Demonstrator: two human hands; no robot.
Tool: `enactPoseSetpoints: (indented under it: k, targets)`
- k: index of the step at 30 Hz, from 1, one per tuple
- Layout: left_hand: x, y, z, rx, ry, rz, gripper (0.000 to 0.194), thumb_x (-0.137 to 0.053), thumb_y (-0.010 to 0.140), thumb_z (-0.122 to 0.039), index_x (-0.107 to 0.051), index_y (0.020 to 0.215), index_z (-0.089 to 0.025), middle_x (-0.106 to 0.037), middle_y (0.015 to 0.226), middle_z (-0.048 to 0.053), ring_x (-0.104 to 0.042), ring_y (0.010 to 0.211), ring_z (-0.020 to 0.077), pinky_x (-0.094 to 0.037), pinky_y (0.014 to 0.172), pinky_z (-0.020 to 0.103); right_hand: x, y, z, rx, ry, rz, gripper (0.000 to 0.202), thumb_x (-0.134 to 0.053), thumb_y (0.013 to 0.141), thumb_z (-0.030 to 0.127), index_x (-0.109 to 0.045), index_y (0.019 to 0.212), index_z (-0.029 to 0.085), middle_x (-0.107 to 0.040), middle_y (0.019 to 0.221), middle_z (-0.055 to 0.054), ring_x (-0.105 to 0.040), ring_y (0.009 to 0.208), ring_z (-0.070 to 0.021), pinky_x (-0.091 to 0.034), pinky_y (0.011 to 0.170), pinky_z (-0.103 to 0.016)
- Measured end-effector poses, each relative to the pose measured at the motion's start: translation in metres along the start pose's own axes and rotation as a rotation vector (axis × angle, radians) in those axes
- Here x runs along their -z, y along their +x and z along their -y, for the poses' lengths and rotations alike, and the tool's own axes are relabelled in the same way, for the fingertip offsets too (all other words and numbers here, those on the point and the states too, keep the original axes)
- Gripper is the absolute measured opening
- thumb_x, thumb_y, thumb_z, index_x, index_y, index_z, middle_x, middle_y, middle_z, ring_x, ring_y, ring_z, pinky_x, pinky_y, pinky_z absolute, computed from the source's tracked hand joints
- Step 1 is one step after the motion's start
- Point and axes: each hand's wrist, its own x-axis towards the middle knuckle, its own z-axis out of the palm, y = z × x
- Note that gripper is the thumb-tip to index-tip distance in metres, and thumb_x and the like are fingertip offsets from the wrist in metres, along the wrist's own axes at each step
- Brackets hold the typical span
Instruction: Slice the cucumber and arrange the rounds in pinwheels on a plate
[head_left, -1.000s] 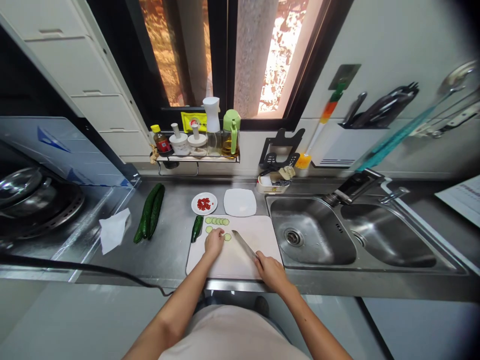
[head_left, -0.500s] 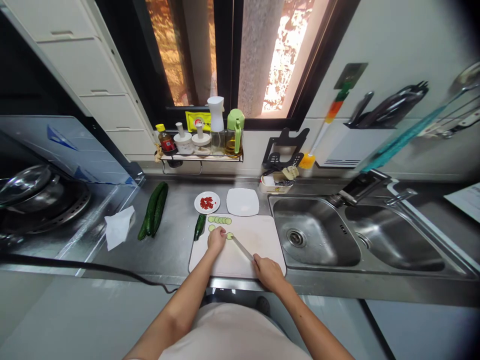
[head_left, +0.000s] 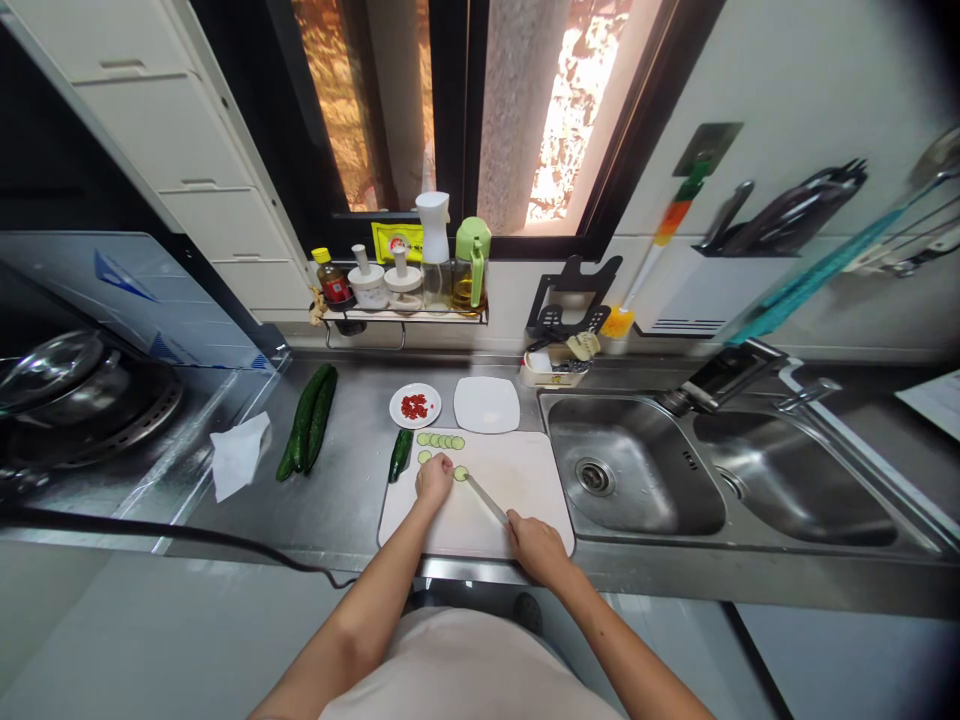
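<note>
My right hand (head_left: 537,545) is wrapped round the handle of a knife (head_left: 487,500), whose blade points up and left over the white cutting board (head_left: 517,470). At the blade's tip lies a round cucumber slice (head_left: 460,473). My left hand (head_left: 434,481) rests on the board just left of that slice, fingers bent and pressed together; whatever they hold is hidden. Behind it, several cucumber slices (head_left: 440,441) overlap in a row, with a single slice (head_left: 424,457) in front of them. A dark green cucumber piece (head_left: 400,455) lies at the board's left edge.
Behind the board stand a plate of chopped red pieces (head_left: 415,407) and a white square plate (head_left: 487,404). Two whole cucumbers (head_left: 307,420) and a white paper (head_left: 240,455) lie to the left. The steel sink (head_left: 630,470) is on the right. Bottles line a shelf (head_left: 405,316).
The view has shifted very slightly. Both hands, the knife and the slices keep nearly the same places on the board.
</note>
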Motion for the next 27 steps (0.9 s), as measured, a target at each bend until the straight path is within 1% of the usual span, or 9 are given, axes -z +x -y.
enactPoseSetpoints:
  k: [7,18,27]
  targets:
    - [-0.003,0.003,0.000,0.019,0.030,-0.005,0.014,-0.056,0.081,-0.023,-0.064,0.092,-0.026,-0.068,0.096,0.002,-0.061,0.093,0.0183,-0.042,0.071,0.025,0.005,0.003,0.001,0.004,-0.004,0.051,0.030,-0.031,0.093,0.024,-0.052,0.113,0.018,-0.067,0.097,-0.014,-0.062,0.097,-0.0247,-0.040,0.076,-0.032]
    - [-0.007,0.009,0.003,0.033,0.020,-0.002,0.013,-0.057,0.080,-0.023,-0.064,0.090,-0.027,-0.068,0.094,0.001,-0.061,0.093,0.0179,-0.042,0.071,0.025,0.008,0.014,0.002,0.029,-0.008,0.035,0.032,-0.031,0.093,0.024,-0.052,0.116,0.018,-0.068,0.099,-0.014,-0.063,0.098,-0.0229,-0.042,0.078,-0.032]
    - [-0.006,0.011,0.003,0.042,0.021,0.022,0.012,-0.058,0.080,-0.026,-0.064,0.091,-0.027,-0.069,0.096,0.001,-0.062,0.095,0.0177,-0.043,0.073,0.025,0.014,0.022,0.008,0.040,-0.024,0.047,0.033,-0.031,0.092,0.020,-0.053,0.117,0.017,-0.068,0.101,-0.016,-0.063,0.100,-0.0242,-0.043,0.078,-0.032]
